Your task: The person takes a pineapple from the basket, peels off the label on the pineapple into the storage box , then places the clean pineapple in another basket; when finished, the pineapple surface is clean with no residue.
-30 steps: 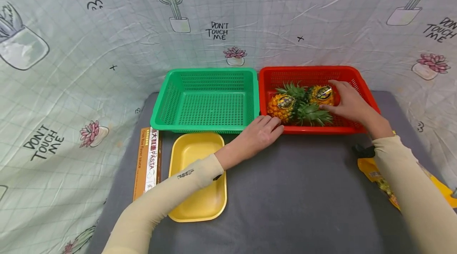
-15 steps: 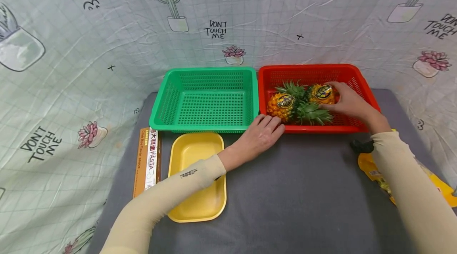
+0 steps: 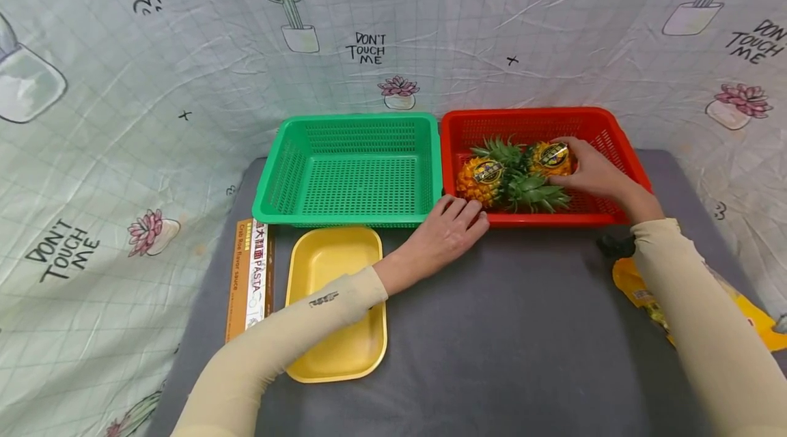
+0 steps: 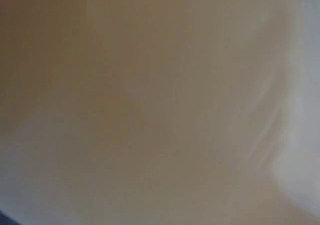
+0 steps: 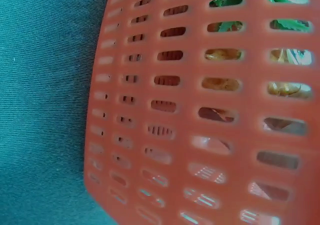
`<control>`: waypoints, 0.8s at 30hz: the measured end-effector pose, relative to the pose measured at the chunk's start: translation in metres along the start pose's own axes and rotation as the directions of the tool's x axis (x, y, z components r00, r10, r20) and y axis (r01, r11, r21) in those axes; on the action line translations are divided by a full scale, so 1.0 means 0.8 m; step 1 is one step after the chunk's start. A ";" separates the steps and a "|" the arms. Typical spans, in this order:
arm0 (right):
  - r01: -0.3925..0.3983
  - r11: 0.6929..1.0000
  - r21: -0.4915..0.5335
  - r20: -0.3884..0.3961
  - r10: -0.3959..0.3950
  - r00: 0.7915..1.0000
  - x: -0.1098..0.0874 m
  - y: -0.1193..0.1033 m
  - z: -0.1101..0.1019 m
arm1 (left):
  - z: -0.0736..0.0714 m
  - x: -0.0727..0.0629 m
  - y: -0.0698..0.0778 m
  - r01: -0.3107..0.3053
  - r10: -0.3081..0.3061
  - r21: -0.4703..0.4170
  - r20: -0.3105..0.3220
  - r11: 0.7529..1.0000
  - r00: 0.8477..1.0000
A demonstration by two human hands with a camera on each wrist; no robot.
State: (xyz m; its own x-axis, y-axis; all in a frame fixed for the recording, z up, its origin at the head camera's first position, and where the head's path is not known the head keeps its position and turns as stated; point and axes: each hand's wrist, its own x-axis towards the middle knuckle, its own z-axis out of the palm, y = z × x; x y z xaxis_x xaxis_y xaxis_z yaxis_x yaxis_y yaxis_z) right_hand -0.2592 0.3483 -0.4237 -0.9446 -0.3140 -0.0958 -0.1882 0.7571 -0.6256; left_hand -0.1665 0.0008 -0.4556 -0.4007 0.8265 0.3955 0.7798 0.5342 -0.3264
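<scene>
In the head view, my right hand (image 3: 591, 169) reaches into the red basket (image 3: 529, 220) and grips a small pineapple (image 3: 549, 159), thumb in front and fingers behind. This pineapple bears a dark round label. A second labelled pineapple (image 3: 478, 181) lies at the basket's left, their green crowns beside each other. My left hand (image 3: 445, 235) holds the basket's front rim near its left corner with bent fingers; its thumb is hidden. The right wrist view looks through the slots of the basket wall (image 5: 187, 105). Only blurred pale surfaces fill the left wrist view.
A green basket (image 3: 347, 220) stands left of the red one. Below it lie a yellow tray (image 3: 335, 372) under my left forearm and a pasta box (image 3: 246, 280). A yellow packet (image 3: 636, 287) and a black object (image 3: 615, 244) lie by my right forearm.
My right fingers and thumb have closed in around the right pineapple. The left hand stays at the basket rim. The head view has shifted slightly.
</scene>
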 end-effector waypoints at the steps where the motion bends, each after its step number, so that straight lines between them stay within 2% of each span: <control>1: -0.001 1.000 0.004 -0.001 0.001 1.000 0.001 -0.001 0.000 | 0.000 0.000 0.000 0.000 0.000 0.002 -0.001 1.000 1.000; 10: -0.049 0.998 0.043 0.045 0.047 0.998 0.000 -0.004 0.000 | -0.002 0.000 -0.001 0.002 -0.002 -0.035 0.004 0.999 1.000; 19: 0.008 0.991 0.134 0.047 -0.014 0.999 0.002 0.002 0.003 | -0.002 -0.001 -0.001 0.007 -0.007 -0.040 0.019 0.999 1.000; 24: 0.000 0.995 0.105 0.017 -0.002 1.000 -0.002 0.009 0.003 | -0.001 0.000 0.001 0.009 -0.009 -0.036 0.016 0.999 1.000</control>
State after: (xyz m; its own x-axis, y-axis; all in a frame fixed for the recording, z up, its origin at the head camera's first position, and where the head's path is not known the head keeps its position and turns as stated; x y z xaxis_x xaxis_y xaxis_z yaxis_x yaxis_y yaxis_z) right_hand -0.2585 0.3530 -0.4298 -0.9396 -0.3251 -0.1072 -0.1595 0.6929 -0.7032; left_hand -0.1659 0.0008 -0.4554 -0.4152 0.8246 0.3841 0.7927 0.5351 -0.2919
